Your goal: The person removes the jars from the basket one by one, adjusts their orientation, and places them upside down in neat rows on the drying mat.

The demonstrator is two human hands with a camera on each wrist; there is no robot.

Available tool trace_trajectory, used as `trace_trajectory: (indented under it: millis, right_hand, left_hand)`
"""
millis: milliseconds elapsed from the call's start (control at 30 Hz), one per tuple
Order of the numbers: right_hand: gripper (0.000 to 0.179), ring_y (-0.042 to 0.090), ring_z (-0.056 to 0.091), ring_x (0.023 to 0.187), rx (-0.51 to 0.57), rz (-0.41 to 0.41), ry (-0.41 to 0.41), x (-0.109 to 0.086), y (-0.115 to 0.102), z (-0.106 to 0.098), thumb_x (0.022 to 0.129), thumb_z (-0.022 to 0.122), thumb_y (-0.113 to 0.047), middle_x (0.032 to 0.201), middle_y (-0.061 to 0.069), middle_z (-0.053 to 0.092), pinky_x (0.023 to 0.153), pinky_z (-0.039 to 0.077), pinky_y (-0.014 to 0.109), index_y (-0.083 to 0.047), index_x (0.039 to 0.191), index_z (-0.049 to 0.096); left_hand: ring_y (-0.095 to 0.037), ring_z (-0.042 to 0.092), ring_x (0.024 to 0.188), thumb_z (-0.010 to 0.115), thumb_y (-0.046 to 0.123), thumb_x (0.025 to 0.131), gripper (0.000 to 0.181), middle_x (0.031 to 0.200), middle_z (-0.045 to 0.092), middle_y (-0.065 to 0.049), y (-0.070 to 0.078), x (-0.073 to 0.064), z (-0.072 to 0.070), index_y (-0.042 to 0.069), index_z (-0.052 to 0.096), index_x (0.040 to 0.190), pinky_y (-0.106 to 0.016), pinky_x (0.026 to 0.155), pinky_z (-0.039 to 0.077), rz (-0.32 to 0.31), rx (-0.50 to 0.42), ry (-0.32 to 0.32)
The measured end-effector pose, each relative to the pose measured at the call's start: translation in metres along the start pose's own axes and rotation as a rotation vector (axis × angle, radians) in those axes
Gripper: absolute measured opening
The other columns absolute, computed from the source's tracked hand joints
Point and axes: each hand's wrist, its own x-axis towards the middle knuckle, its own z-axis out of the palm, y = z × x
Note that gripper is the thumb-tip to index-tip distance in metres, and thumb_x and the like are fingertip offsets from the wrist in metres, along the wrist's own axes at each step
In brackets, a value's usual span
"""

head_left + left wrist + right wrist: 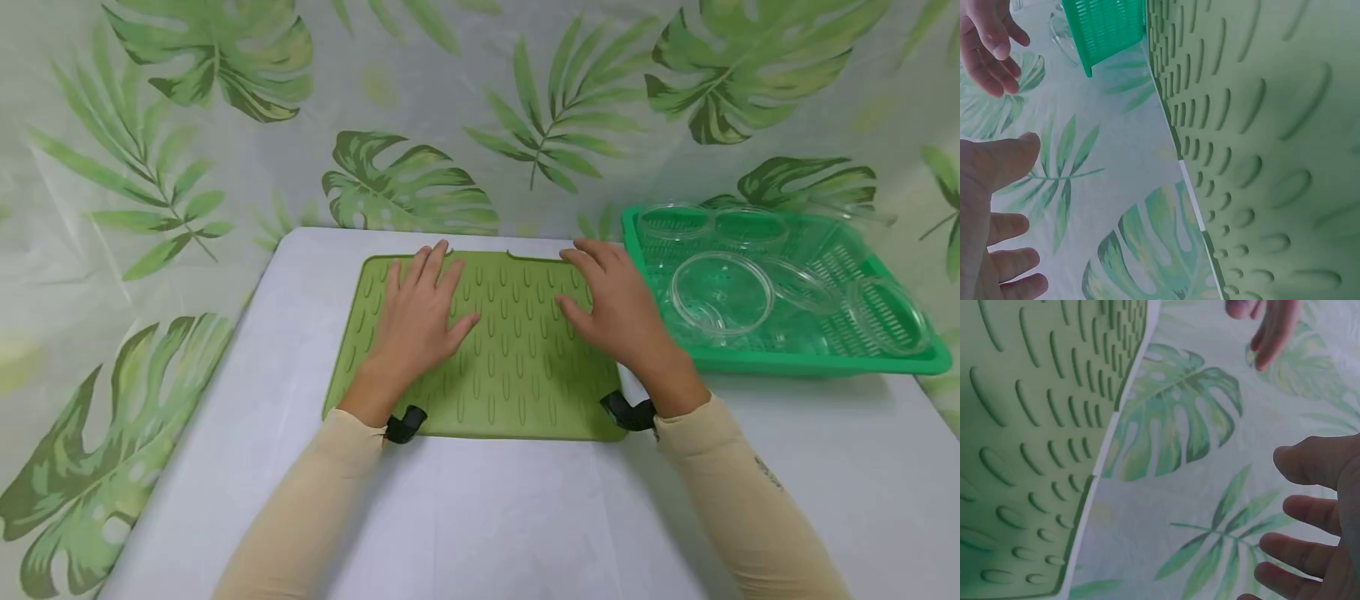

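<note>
A green drying mat (495, 358) with raised oval ridges lies flat on the white table. Above its left part is my left hand (422, 321), fingers spread and pointing to the far edge. Over the mat's right side, near the basket, my right hand (618, 308) has its fingers apart and slightly bent. Both wrist views show a gap between the hands and the mat's ridged surface. Neither hand holds anything. In the left wrist view the thumb (1013, 159) stands apart from the other fingers; the right wrist view shows the right fingers (1300, 550) loosely extended.
A green plastic basket (787, 360) stands at the right, close to the mat, holding several clear round containers (722, 292). The white table (510, 517) extends in front of the mat. Behind hangs a leaf-patterned cloth (420, 100).
</note>
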Motion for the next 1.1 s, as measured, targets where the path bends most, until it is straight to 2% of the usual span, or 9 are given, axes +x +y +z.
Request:
trace_trajectory:
  millis: [100, 367, 500, 633, 733, 900, 1000, 1100]
  right_hand:
    - [0.052, 0.036, 0.040, 0.124, 0.001, 0.002, -0.024, 0.001, -0.002, -0.005, 0.082, 0.067, -0.023, 0.134, 0.018, 0.046, 0.100, 0.037, 0.051, -0.005, 0.127, 0.050]
    - [0.063, 0.034, 0.038, 0.128, 0.072, 0.001, -0.036, 0.002, -0.008, -0.020, 0.082, 0.067, -0.023, 0.137, 0.016, 0.044, 0.102, 0.035, 0.051, -0.007, 0.137, 0.039]
    - [0.063, 0.035, 0.039, 0.127, 0.067, -0.032, -0.021, 0.000, -0.010, -0.031, 0.081, 0.067, -0.022, 0.136, 0.016, 0.045, 0.102, 0.034, 0.051, -0.007, 0.136, 0.041]
    - [0.061, 0.036, 0.039, 0.125, 0.053, -0.063, -0.015, -0.005, -0.008, -0.043, 0.079, 0.069, -0.019, 0.136, 0.016, 0.045, 0.100, 0.035, 0.052, -0.006, 0.133, 0.045]
    - [0.060, 0.037, 0.040, 0.124, 0.068, -0.088, -0.003, -0.010, -0.004, -0.052, 0.077, 0.071, -0.015, 0.135, 0.017, 0.046, 0.099, 0.035, 0.052, -0.005, 0.131, 0.047]
    - [0.060, 0.036, 0.044, 0.120, 0.117, -0.139, 0.066, -0.018, 0.006, -0.072, 0.071, 0.072, -0.007, 0.130, 0.017, 0.051, 0.098, 0.035, 0.050, -0.003, 0.127, 0.051]
    - [0.059, 0.034, 0.046, 0.119, 0.110, -0.119, 0.110, -0.024, 0.013, -0.087, 0.071, 0.073, -0.009, 0.129, 0.014, 0.053, 0.098, 0.037, 0.046, -0.006, 0.126, 0.053]
    - [0.053, 0.032, 0.047, 0.119, 0.102, -0.086, 0.152, -0.032, 0.022, -0.099, 0.075, 0.072, -0.016, 0.127, 0.013, 0.056, 0.102, 0.037, 0.037, -0.007, 0.125, 0.055]
  left_hand:
    - [-0.031, 0.027, 0.138, 0.059, 0.052, 0.082, 0.072, 0.150, 0.027, -0.011, -0.004, -0.002, -0.001, 0.013, 0.038, 0.138, -0.059, 0.109, 0.023, 0.002, -0.011, -0.017]
    - [-0.031, 0.026, 0.138, 0.059, 0.054, 0.081, 0.073, 0.151, 0.026, -0.011, -0.008, -0.002, -0.004, 0.012, 0.038, 0.138, -0.058, 0.109, 0.023, 0.018, -0.035, 0.004]
    - [-0.031, 0.030, 0.136, 0.060, 0.054, 0.080, 0.075, 0.150, 0.028, -0.011, -0.009, -0.004, -0.002, 0.012, 0.037, 0.138, -0.058, 0.109, 0.023, 0.021, -0.027, -0.002]
    - [-0.031, 0.034, 0.133, 0.061, 0.052, 0.080, 0.076, 0.148, 0.031, -0.012, -0.011, -0.011, 0.000, 0.012, 0.036, 0.140, -0.058, 0.110, 0.022, 0.021, -0.043, -0.026]
    - [-0.031, 0.036, 0.132, 0.063, 0.048, 0.081, 0.074, 0.147, 0.033, -0.012, -0.015, -0.019, 0.001, 0.011, 0.037, 0.139, -0.056, 0.110, 0.025, 0.015, -0.120, -0.033]
    - [-0.028, 0.038, 0.132, 0.067, 0.039, 0.081, 0.068, 0.145, 0.038, -0.009, -0.023, -0.030, 0.001, 0.010, 0.042, 0.136, -0.047, 0.109, 0.031, 0.000, -0.334, -0.010]
    - [-0.026, 0.037, 0.133, 0.069, 0.035, 0.080, 0.065, 0.144, 0.039, -0.008, -0.026, -0.035, 0.001, 0.010, 0.044, 0.135, -0.044, 0.110, 0.032, -0.021, -0.433, -0.013]
    - [-0.025, 0.036, 0.134, 0.069, 0.033, 0.080, 0.065, 0.144, 0.040, -0.007, -0.027, -0.038, 0.002, 0.011, 0.044, 0.135, -0.044, 0.110, 0.031, -0.045, -0.473, -0.027]
